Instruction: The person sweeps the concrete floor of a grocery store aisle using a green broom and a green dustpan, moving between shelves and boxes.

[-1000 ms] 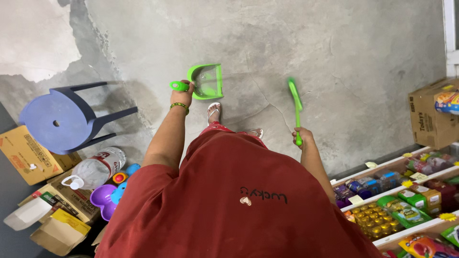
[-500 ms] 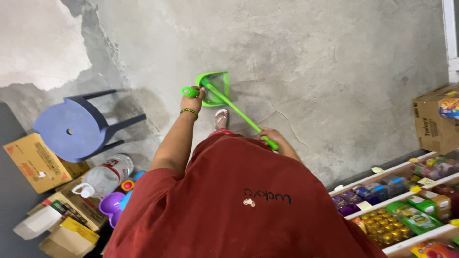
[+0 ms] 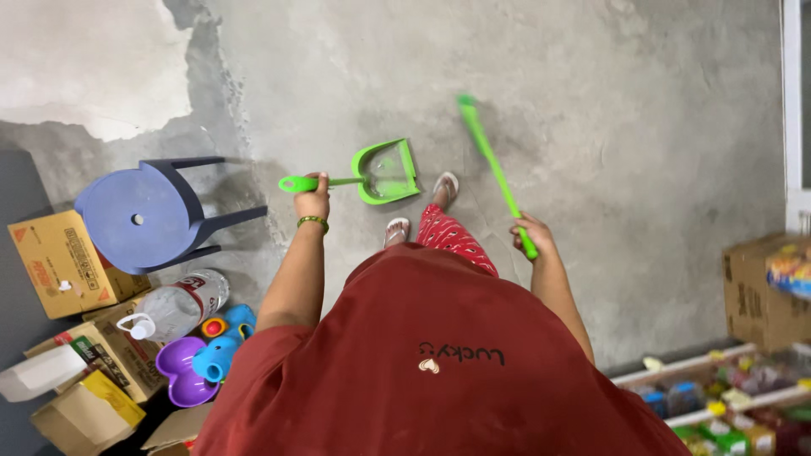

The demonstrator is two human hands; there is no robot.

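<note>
- The left hand is clenched around the long handle of a green dustpan. It holds the handle roughly level, with the scoop out ahead of the person's feet and just above, or at, the concrete floor. Whether the scoop's lip touches the floor cannot be told.
- The right hand is closed around the near end of a green broom. The stick slants away and to the left, and its far end is blurred, well apart from the dustpan and to its right.
- As a judgement, the step in hand is sweeping. The broom is out to the side of the scoop rather than at its mouth, so nothing is being pushed in at this instant. No dirt pile can be made out on the floor, and the scoop looks empty, though its clear window is too small to be sure.
- Bringing the two together would call for the dustpan's lip flat on the floor and held steady. The broom's head would have to come across towards the open mouth without knocking the sandal just beside the scoop.
- A blue stool lies tipped over at the left, near cardboard boxes and a big plastic bottle. Shelves of packaged goods stand at the lower right.
</note>
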